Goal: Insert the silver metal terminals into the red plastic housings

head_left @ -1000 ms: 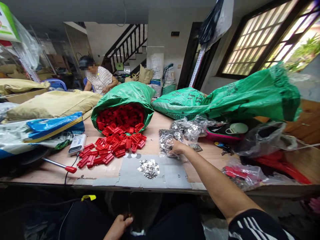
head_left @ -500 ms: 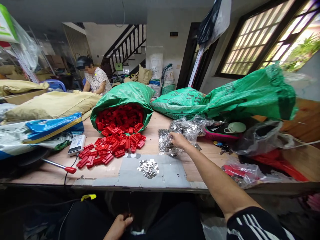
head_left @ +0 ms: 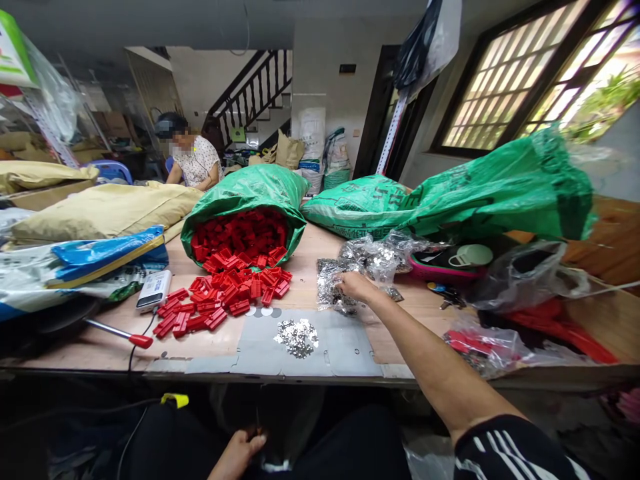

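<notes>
My right hand (head_left: 354,287) reaches across the table, its fingers closed at a clear plastic bag (head_left: 327,275) filled with small shiny metal pieces. The fingertips are partly lost against the bag. More bagged metal pieces (head_left: 377,255) lie just behind it. Nearer me, a loose pile of silvery flat pieces (head_left: 298,337) rests on a grey mat (head_left: 345,347). Below the table edge, my left hand (head_left: 236,455) is closed, with thumb and fingers pinched on a thin, dark, pointed tool (head_left: 257,417) whose kind I cannot make out.
Red plastic parts (head_left: 227,293) spill from a green sack (head_left: 250,183). Left of them lie a white power bank (head_left: 153,291) and a red-tipped lever (head_left: 140,340). A pink basket (head_left: 445,270) and plastic bags crowd the right. A co-worker (head_left: 193,157) sits beyond.
My right hand has shifted slightly down and left at the plastic bag, and its fingers have lowered. My left hand looks unmoved.
</notes>
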